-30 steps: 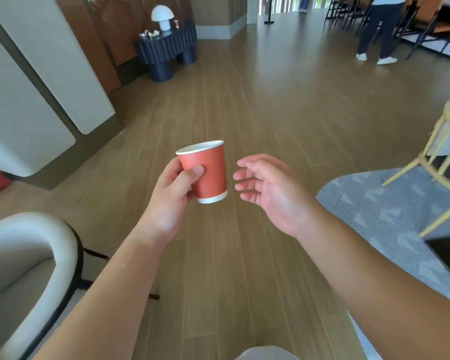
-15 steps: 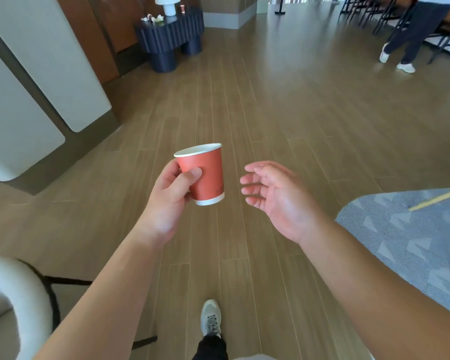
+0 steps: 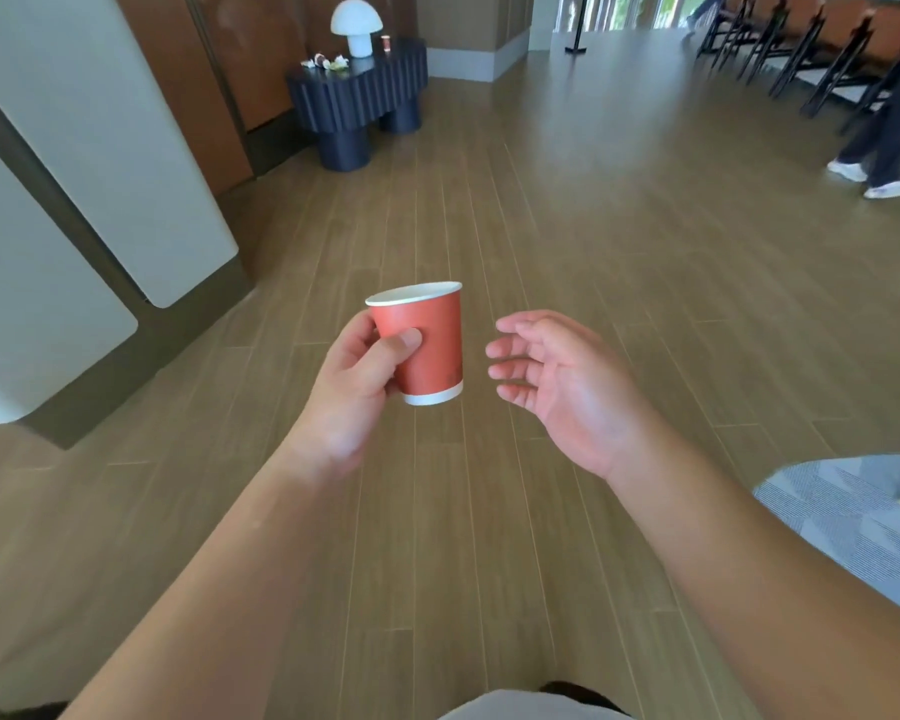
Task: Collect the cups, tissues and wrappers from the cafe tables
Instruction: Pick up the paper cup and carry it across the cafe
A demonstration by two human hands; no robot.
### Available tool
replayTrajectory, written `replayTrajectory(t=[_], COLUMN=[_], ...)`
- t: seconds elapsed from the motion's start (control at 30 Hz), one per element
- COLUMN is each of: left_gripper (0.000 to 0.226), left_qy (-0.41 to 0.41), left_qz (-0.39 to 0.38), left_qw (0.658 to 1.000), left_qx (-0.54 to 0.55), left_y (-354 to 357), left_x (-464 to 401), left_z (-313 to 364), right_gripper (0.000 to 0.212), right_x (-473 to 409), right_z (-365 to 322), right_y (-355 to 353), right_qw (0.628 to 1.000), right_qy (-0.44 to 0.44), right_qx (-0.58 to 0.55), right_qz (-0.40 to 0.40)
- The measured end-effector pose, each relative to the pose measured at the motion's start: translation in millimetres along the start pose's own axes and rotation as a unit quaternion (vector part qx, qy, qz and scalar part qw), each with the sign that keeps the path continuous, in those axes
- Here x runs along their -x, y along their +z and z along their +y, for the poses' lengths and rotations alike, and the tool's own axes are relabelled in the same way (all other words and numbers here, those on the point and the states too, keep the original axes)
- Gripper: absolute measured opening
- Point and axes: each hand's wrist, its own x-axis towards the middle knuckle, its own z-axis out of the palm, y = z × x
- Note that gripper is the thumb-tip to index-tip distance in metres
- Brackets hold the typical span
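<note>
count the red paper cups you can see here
2. One cup is held in the left hand; a second small cup stands on the dark side table beside the white lamp. More may be hidden.

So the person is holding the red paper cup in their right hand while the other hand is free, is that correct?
Not quite: the head view shows the left hand gripping the red paper cup, and the right hand is the free, open one.

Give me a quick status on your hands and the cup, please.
Left hand grips red cup, upright. Right hand open, empty. Dark table ahead, litter on it; floor between clear.
</note>
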Motion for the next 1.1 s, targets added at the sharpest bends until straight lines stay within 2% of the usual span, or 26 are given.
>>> replayTrajectory(t=[0.1,0.33,0.47,0.77,0.93,1.1], left_gripper=[0.038,0.049,0.05,0.049,0.057,0.058], left_qy=[-0.002,-0.012,0.003,-0.001,0.015,0.021], left_qz=[0.0,0.008,0.031,0.038,0.027,0.044], left_qw=[1.0,1.0,0.999,0.999,0.998,0.998], left_qx=[0.009,0.015,0.013,-0.016,-0.046,-0.046], left_y=[-10,-32,-41,-23,-30,-68], left_x=[-41,-143,-229,-444,-522,-590], left_z=[-4,-14,-11,0,11,10], right_gripper=[0.026,0.017,0.024,0.016,0.017,0.016], right_x=[-41,-160,-250,-454,-536,-611], right_z=[1,6,-12,-80,-99,-96], right_y=[0,-4,-8,-43,-35,-13], right_qw=[1.0,1.0,0.999,0.999,0.999,0.999], right_qy=[0.002,0.011,0.011,-0.007,-0.008,-0.001], right_qx=[-0.003,-0.022,-0.028,-0.035,-0.042,-0.027], right_qz=[-0.002,-0.001,-0.021,-0.02,-0.03,-0.033])
